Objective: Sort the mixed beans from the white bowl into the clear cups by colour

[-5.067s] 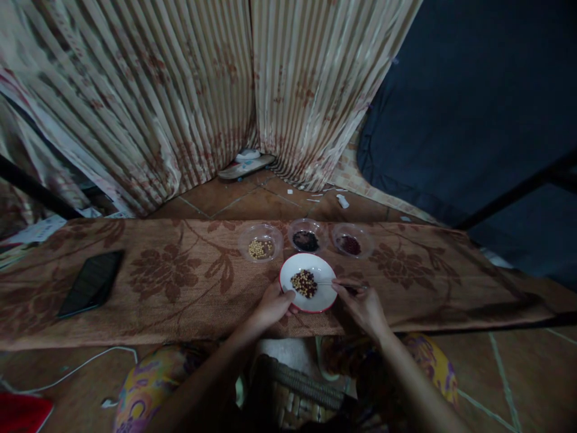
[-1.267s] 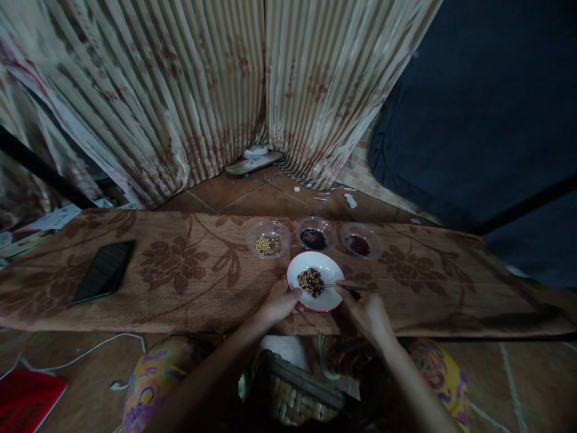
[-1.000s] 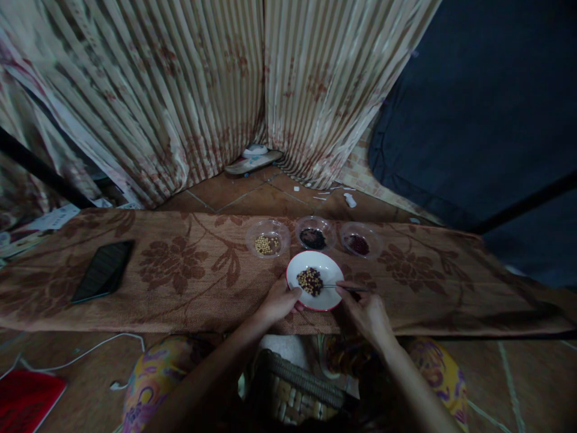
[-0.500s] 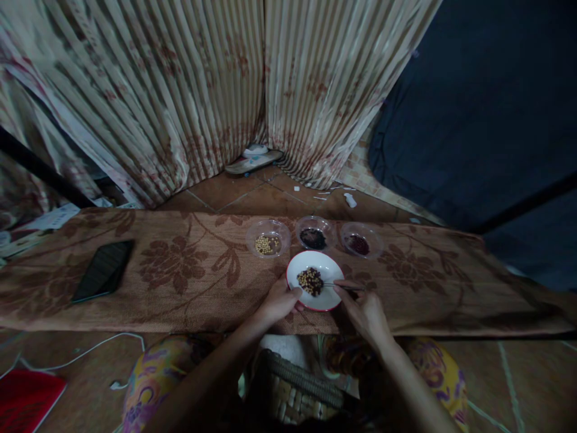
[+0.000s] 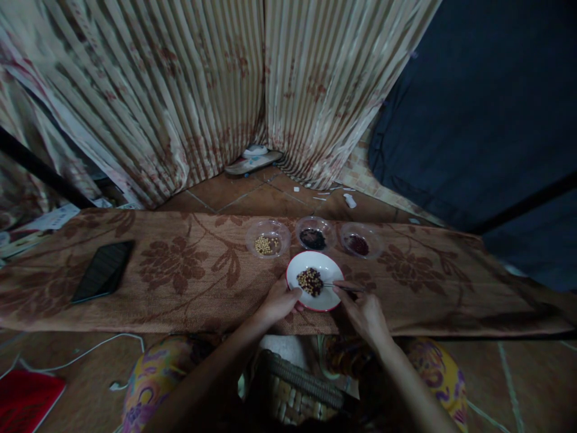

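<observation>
A white plate with a red rim (image 5: 331, 269) is gripped at its left edge by my left hand (image 5: 283, 299), thumb over the rim. Mixed beans (image 5: 310, 281), pale yellow and dark, lie heaped in it. Between the fingers of my right hand (image 5: 364, 310) is a thin metal utensil (image 5: 347, 287); its tip reaches the heap, and its exact kind is hard to make out. Just behind the plate stand three clear bowls: one with yellow beans (image 5: 267, 245), one with black beans (image 5: 312, 239), one with dark red beans (image 5: 359, 244).
A dark phone (image 5: 103, 270) lies on the left of the patterned tablecloth (image 5: 180, 300). Striped curtains (image 5: 216, 90) hang behind. On the tiled floor are a slipper (image 5: 253, 161) and white scraps (image 5: 349, 200). A red basket (image 5: 29, 397) sits at lower left.
</observation>
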`<state>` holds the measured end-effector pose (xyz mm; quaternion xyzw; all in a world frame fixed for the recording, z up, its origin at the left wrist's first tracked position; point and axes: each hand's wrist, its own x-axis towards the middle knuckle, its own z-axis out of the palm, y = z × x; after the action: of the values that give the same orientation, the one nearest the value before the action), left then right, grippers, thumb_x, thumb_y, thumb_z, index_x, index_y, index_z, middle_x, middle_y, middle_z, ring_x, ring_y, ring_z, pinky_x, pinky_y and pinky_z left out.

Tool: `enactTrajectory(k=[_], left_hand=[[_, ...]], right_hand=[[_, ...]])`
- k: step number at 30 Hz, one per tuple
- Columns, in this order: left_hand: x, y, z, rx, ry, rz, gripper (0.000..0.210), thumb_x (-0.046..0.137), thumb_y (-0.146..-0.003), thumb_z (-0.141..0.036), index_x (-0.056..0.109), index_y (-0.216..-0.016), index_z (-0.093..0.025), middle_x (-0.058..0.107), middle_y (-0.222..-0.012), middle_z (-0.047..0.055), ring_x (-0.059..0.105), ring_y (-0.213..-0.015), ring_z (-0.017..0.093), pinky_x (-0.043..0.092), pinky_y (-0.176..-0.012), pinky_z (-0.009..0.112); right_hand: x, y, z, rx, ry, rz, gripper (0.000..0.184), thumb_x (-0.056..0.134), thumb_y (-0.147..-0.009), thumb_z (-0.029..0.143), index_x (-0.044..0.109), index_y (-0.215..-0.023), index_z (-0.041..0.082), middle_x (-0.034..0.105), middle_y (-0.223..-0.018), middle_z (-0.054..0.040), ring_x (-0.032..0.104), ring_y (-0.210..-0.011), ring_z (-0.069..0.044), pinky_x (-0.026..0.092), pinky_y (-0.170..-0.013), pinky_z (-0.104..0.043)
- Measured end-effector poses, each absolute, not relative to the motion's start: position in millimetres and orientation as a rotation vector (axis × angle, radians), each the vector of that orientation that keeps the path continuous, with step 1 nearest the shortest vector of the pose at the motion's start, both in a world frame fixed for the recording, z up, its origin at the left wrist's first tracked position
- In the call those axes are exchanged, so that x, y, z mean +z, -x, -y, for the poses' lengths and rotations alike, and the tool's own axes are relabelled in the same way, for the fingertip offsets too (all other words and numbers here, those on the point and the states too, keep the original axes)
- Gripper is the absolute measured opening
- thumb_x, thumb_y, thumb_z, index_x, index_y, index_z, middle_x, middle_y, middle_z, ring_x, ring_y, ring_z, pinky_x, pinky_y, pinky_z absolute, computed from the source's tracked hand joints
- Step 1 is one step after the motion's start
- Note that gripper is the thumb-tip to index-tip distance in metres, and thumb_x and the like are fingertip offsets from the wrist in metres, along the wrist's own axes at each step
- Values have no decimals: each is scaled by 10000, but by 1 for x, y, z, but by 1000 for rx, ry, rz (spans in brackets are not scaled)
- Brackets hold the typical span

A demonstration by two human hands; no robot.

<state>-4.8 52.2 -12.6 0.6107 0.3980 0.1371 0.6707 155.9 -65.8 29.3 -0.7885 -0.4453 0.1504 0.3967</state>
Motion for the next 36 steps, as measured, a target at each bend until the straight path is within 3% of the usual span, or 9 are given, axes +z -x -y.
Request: enactTrajectory(k=[26,32,36], left_hand=[[-12,5,-51,304,-1355,-898,238,456,-775,-129,543,-996,-116,618,-592,5,598,-492,112,448,-414,163],[-11,5,-51,301,-1344,-895,168,455,-774,-132,558,-907,-121,606,-571,9,595,-484,123,444,-409,177],[-11,6,-51,322,-1314,-862,220,492,-778,-157,543,-991,-137,624,-598,8,601,-497,131,466,-438,201]], right_hand=[[30,-159,69,346,1924,1144,340,558,-795,480,714,-885,191,709,-982,-108,657,-900,-263,510,-790,-377],[54,-159,38,349,1755,1093,321,598,-775,451,717,-895,178,723,-937,-101,666,-880,-252,516,-790,-374],[77,-143,-17,311,1590,1201,280,587,-789,400,720,-862,164,720,-958,-104,662,-909,-238,501,-829,-360]])
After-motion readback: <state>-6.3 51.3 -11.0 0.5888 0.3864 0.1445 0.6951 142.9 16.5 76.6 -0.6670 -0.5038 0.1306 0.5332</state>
